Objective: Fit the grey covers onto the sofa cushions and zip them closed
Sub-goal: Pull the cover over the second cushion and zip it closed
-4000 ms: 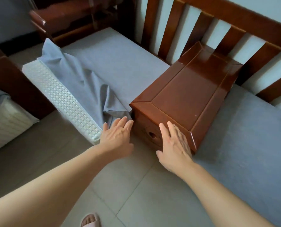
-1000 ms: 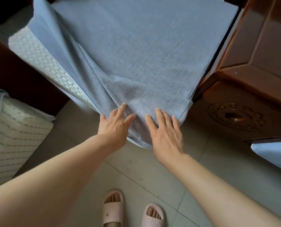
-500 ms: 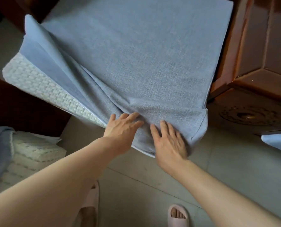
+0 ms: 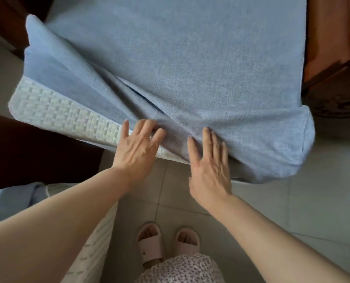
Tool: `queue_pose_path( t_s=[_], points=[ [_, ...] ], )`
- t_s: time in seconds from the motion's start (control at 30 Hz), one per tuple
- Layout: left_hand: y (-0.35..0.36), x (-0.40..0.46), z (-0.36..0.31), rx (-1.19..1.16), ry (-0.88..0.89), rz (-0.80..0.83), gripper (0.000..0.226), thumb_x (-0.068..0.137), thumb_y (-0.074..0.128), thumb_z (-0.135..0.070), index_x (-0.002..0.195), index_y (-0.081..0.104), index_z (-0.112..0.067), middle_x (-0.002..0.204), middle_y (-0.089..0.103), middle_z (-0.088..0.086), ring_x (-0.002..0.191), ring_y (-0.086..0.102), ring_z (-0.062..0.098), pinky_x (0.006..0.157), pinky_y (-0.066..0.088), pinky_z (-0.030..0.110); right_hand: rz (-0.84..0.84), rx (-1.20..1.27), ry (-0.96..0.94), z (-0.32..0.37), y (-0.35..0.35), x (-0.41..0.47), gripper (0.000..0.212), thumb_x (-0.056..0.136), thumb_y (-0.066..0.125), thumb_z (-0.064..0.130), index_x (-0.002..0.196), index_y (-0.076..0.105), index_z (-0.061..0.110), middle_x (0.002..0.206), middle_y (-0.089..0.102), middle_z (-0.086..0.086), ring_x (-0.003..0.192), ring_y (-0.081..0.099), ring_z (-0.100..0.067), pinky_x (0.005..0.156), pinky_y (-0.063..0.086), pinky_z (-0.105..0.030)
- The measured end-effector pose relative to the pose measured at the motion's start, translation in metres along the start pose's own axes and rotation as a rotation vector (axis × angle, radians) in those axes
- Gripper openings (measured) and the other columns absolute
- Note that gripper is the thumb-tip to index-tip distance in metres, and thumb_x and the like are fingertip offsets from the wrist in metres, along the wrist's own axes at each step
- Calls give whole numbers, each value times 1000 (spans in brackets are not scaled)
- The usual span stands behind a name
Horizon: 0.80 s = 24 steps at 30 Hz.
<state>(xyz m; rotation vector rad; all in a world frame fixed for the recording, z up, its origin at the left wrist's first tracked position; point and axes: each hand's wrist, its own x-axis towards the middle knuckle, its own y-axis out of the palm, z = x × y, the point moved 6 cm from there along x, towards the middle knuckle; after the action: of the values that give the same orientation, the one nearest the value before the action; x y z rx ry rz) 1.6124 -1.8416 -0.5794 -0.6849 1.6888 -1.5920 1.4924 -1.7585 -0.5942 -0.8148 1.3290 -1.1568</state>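
1. Since half a second ago the view has tipped down: both slippers (image 4: 168,244) and a patterned garment (image 4: 180,270) now show at the bottom, and the hands sit lower on the cushion's front edge.
2. No brand, label or readable writing visible.
3. Left hand (image 4: 136,151): fingers spread and fairly straight, pressing flat where the cover (image 4: 190,58) meets the bare woven cushion (image 4: 57,111); grips nothing.
4. Right hand (image 4: 210,166): fingers straight, flat on the cover's front edge, just beside the left hand; grips nothing.
5. Cover lies over most of the cushion; right front corner (image 4: 298,144) covered, left front side uncovered, white weave exposed. Fabric bunches in diagonal folds running to the hands.
6. No zip can be made out.
7. Floor (image 4: 313,201): pale grey tiles, below the cushion's overhanging front edge.
8. Brown wooden box (image 4: 333,48) touches the cover's right side, carved front partly visible at right edge.
9. Dark wood frame (image 4: 37,156) at left, under the cushion.
10. Second cushion (image 4: 94,242) with grey fabric (image 4: 10,201) lower left, partly hidden by the left forearm.
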Motion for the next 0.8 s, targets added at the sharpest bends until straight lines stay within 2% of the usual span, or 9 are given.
queue_pose_path(
  t_s=[0.17, 0.23, 0.3, 0.37, 0.47, 0.6, 0.67, 0.73, 0.8],
  points=[
    [-8, 15, 3, -30, 32, -208, 13, 71, 70, -3, 75, 62, -12, 81, 58, 7, 79, 56, 31, 96, 37, 55, -193, -20, -15, 12, 8, 15, 101, 48, 82, 7, 141, 40, 9, 151, 23, -28, 139, 26, -42, 112, 19, -55],
    [-6, 20, 5, -54, 74, -255, 12, 73, 66, -1, 71, 60, -11, 74, 56, 6, 74, 54, 30, 94, 37, 47, -259, -23, 9, 16, 13, 18, 99, 54, 78, 4, 143, 35, 10, 151, 20, -28, 140, 22, -42, 112, 16, -57],
    [0, 11, 7, -81, 131, -277, 10, 76, 60, -1, 71, 57, -10, 67, 54, 6, 67, 53, 29, 83, 35, 36, -318, -27, 13, 20, 18, 18, 96, 59, 71, 0, 146, 31, 13, 152, 18, -29, 140, 17, -43, 113, 12, -58],
    [9, -11, 9, -92, 175, -255, 8, 77, 57, -3, 73, 56, -11, 64, 52, 5, 61, 51, 29, 70, 32, 34, -361, -9, -24, 27, 21, 15, 88, 63, 57, -2, 145, 33, 15, 151, 19, -30, 140, 16, -43, 112, 11, -58],
    [23, -38, 12, -91, 229, -203, 7, 77, 58, -6, 74, 55, -12, 65, 51, 5, 61, 51, 28, 65, 29, 35, -363, -9, -58, 44, 28, 6, 79, 66, 47, 3, 143, 36, 12, 150, 25, -28, 140, 22, -43, 111, 21, -60],
    [23, -26, 12, -59, 310, -248, 13, 78, 51, -18, 87, 59, -13, 79, 56, 6, 71, 54, 29, 68, 30, 36, -424, -47, 17, 48, 30, 14, 74, 73, 46, 5, 145, 33, 14, 151, 27, -24, 140, 24, -38, 111, 19, -57],
    [23, -17, 18, -43, 271, -319, 34, 74, 55, -19, 107, 58, -12, 103, 57, 11, 86, 52, 31, 74, 33, 39, -486, -74, 38, 45, 30, 21, 71, 78, 43, 5, 146, 31, 17, 151, 27, -21, 140, 21, -36, 111, 15, -55],
    [29, -10, 27, 4, 209, -342, 56, 70, 54, -16, 126, 47, -14, 131, 48, 18, 110, 45, 35, 89, 36, 48, -539, -108, 31, 41, 32, 28, 66, 81, 35, 4, 146, 31, 18, 151, 27, -21, 139, 20, -35, 111, 15, -56],
    [37, -2, 34, 60, 174, -337, 68, 71, 55, -16, 137, 36, -17, 145, 37, 22, 127, 39, 38, 97, 34, 58, -586, -137, 21, 37, 36, 32, 65, 83, 33, 5, 146, 30, 18, 150, 28, -20, 139, 21, -36, 111, 16, -57]
  ],
)
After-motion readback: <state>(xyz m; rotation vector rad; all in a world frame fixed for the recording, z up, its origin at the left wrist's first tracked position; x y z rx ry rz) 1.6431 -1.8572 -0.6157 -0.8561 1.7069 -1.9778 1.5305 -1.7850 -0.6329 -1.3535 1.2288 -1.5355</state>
